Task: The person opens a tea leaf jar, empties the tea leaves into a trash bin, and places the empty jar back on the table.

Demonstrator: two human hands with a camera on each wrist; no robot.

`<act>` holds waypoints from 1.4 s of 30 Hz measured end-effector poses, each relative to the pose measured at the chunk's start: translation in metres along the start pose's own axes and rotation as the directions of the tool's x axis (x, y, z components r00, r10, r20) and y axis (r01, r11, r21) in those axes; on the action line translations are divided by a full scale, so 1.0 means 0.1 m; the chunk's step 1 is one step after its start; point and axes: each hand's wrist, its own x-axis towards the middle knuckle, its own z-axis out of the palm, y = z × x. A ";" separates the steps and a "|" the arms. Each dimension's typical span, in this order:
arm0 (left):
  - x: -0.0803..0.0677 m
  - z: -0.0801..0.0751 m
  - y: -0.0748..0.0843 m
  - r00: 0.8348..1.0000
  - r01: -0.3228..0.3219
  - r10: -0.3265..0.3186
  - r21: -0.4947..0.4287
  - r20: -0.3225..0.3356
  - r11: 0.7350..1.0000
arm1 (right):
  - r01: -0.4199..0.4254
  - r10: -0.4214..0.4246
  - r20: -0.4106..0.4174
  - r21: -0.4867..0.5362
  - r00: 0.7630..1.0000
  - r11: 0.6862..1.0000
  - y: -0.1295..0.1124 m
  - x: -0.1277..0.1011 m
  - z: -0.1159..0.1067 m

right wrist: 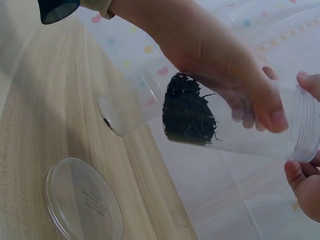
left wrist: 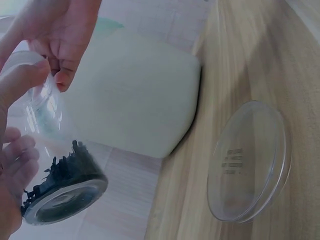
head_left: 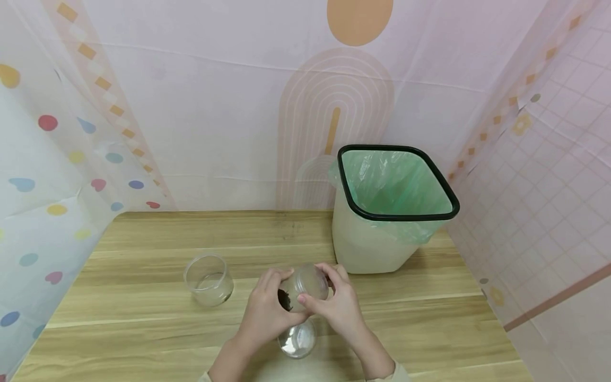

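Observation:
Both hands hold a clear plastic jar (head_left: 305, 284) above the table, tilted on its side. Dark dried leaves (right wrist: 187, 112) are heaped at its bottom end. My left hand (head_left: 281, 291) grips the jar's body, thumb over the top. My right hand (head_left: 325, 289) pinches the threaded mouth end, with its fingertips (right wrist: 307, 82) at the rim. In the left wrist view the jar (left wrist: 60, 185) shows its base with the leaves, and the right hand (left wrist: 60, 45) is above it. A clear round lid (head_left: 297, 339) lies flat on the table just below the hands.
An empty clear jar (head_left: 209, 280) stands on the wooden table (head_left: 143, 329) left of the hands. A white bin (head_left: 377, 244) with a green liner and black rim stands at the back right. Patterned sheets wall in the table's back and sides.

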 end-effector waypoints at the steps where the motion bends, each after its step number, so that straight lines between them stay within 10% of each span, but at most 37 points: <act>1: 0.00 -0.01 0.00 1.000 0.006 -0.006 -0.006 0.010 1.000 | 0.006 -0.006 0.007 0.004 1.000 1.000 0.00 0.00 0.00; 15: 0.02 -0.11 0.05 0.975 0.167 -0.148 -0.106 0.163 0.980 | 0.050 -0.053 0.086 0.039 0.995 0.998 0.04 0.00 -0.05; 34: 0.03 -0.18 0.03 0.955 0.192 -0.138 -0.191 0.262 0.963 | 0.159 -0.167 0.135 0.069 0.977 0.985 0.07 -0.02 -0.10; 42: 0.04 -0.22 0.04 0.922 0.253 -0.160 -0.235 0.353 0.938 | 0.202 -0.228 0.179 0.154 0.957 0.967 0.10 -0.05 -0.13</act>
